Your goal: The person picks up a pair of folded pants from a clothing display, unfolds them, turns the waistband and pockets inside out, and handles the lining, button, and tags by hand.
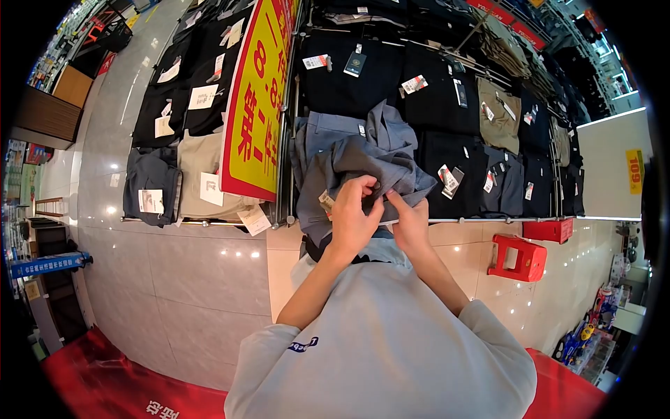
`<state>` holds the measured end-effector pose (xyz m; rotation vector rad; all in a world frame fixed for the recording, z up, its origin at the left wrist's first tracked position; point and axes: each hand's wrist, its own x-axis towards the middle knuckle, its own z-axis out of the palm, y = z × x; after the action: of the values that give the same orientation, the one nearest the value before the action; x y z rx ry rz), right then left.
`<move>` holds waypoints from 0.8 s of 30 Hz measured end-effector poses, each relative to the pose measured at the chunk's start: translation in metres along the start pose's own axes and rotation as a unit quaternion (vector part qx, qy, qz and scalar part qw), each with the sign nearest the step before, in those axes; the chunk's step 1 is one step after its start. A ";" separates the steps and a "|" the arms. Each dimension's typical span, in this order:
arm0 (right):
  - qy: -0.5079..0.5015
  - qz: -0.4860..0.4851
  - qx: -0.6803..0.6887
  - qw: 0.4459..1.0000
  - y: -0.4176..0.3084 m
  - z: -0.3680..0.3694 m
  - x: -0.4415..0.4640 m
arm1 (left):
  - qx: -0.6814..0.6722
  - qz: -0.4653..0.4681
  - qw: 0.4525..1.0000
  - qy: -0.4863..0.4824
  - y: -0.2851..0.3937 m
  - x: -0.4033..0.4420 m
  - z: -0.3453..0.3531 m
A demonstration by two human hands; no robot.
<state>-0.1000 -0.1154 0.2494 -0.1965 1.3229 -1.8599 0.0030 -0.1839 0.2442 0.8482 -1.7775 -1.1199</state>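
Observation:
Rumpled grey trousers [331, 164] lie bunched at the front edge of the display rack, directly before me. My left hand [356, 216] is on their near side, its thumb and fingers curled in toward a fold of the cloth. Close on its right, my right hand [408, 218] pinches the same grey fabric between thumb and fingers. A tag [326, 202] hangs just left of my left hand. Behind the bunched pair, blue-grey trousers [335, 129] lie partly covered by it.
Folded black trousers [440, 98] with tags fill the rack behind and to the right. A yellow and red sign [258, 105] stands upright on the left, beside more folded trousers [150, 181]. Red stools [518, 258] stand on the floor at right.

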 end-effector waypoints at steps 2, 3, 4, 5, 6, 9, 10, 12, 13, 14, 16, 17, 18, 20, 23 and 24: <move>0.002 -0.002 0.003 1.000 0.002 -0.003 0.001 | 0.006 0.000 1.000 0.000 0.001 0.000 -0.001; 0.003 -0.003 0.004 1.000 0.002 -0.004 0.001 | 0.008 0.000 1.000 -0.001 0.002 0.001 -0.001; 0.001 -0.003 0.008 1.000 0.001 -0.003 0.000 | 0.023 0.022 0.999 0.003 0.001 0.002 -0.001; -0.001 -0.002 0.012 1.000 -0.001 -0.002 0.000 | 0.038 0.045 0.998 0.008 -0.002 0.002 -0.002; -0.003 -0.002 0.016 1.000 -0.002 -0.002 -0.001 | 0.053 0.068 0.996 0.012 -0.003 0.003 -0.002; -0.001 -0.003 0.014 1.000 -0.003 -0.002 -0.001 | 0.058 0.067 0.996 0.015 -0.001 0.003 -0.003; 0.000 -0.006 0.017 1.000 -0.003 -0.002 -0.002 | 0.056 0.070 0.996 0.014 -0.001 0.002 -0.003; 0.002 -0.011 0.022 1.000 -0.002 -0.003 -0.002 | 0.051 0.076 0.996 0.013 -0.002 0.002 -0.004; 0.002 -0.013 0.019 1.000 -0.002 -0.003 -0.001 | 0.036 0.083 0.996 0.009 -0.002 0.002 -0.004; 0.001 -0.014 0.017 1.000 -0.003 -0.004 -0.001 | 0.021 0.089 0.996 0.004 -0.002 0.003 -0.005; -0.005 -0.016 0.011 1.000 -0.004 -0.004 -0.001 | -0.005 0.083 0.997 -0.001 -0.004 0.005 -0.008; -0.009 -0.017 0.007 1.000 -0.004 -0.004 -0.001 | -0.017 0.070 0.997 -0.003 -0.006 0.006 -0.010; -0.014 -0.018 0.004 1.000 -0.005 -0.003 -0.001 | -0.028 0.057 0.998 -0.005 -0.007 0.006 -0.011; -0.021 -0.015 -0.005 1.000 -0.007 -0.001 -0.003 | -0.038 0.050 0.998 -0.005 -0.007 0.007 -0.013; -0.039 -0.011 -0.031 0.999 -0.010 0.000 -0.004 | -0.052 0.038 0.998 -0.019 -0.006 0.009 -0.017; -0.046 -0.010 -0.042 0.998 -0.010 -0.001 -0.004 | -0.057 0.035 0.997 -0.028 -0.005 0.010 -0.019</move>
<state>-0.1029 -0.1108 0.2592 -0.3364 1.3415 -1.7918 0.0166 -0.2010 0.2470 0.6881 -1.7573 -1.1968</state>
